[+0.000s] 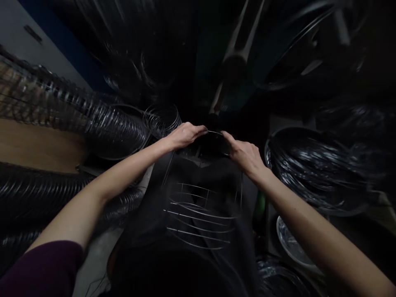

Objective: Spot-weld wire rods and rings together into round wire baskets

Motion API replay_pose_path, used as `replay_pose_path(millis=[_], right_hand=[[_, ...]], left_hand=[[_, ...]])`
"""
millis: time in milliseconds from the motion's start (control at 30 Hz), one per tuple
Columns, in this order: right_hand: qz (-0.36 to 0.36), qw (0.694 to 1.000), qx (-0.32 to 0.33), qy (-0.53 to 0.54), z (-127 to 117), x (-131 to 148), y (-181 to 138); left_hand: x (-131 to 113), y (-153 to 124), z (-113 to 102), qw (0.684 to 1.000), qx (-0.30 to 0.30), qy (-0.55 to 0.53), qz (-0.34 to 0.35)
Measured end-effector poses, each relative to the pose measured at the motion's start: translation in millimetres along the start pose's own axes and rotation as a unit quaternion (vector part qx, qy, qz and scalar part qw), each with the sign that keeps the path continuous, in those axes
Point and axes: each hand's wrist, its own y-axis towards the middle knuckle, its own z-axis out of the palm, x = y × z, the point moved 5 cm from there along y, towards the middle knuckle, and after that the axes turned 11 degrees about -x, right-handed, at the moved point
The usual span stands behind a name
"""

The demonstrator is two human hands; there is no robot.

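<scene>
My left hand (185, 135) and my right hand (245, 154) meet near the middle of the view, a short gap apart. Both are closed in a pinch on a thin curved wire rim, which shows between the fingertips. The rim appears to belong to a wire basket (195, 218), whose curved and straight metal wires hang toward me above my dark-clothed lap. Parts of its sides are lost in the dark. Just beyond my hands stands a dark machine with a light-edged bar (235, 53) reaching down toward them.
Long stacks of wire rings (114, 123) lie on the left, with a loose wire coil (162, 119) beside my left hand. To the right is a round basin (267, 154) of shiny wire pieces (321, 165). A smaller bowl (282, 233) sits below it, under my right forearm.
</scene>
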Motion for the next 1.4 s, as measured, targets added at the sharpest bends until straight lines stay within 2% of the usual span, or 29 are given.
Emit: replay_pose_path(millis=[133,267,400,800,1400], right_hand=[[0.016,0.999,-0.026,0.015,-28.7,-2.5,28.7],[0.006,0.998,-0.043,0.048,-38.7,-2.4,41.7],[-0.017,0.997,-0.053,0.050,-37.1,-3.2,46.6],[0.015,0.999,-0.043,0.031,-41.0,-11.4,58.2],[0.014,0.997,-0.049,0.050,-42.5,-11.4,58.7]], left_hand=[[2.2,22.3,-27.3,0.999,-0.019,0.031,0.002],[6.0,28.9,-33.3,0.998,-0.035,0.045,-0.001],[7.8,31.2,-33.2,0.999,-0.025,0.029,-0.007],[9.4,48.2,-38.3,1.000,-0.020,0.006,-0.010],[12.1,51.0,-36.1,0.997,-0.026,0.067,-0.005]])
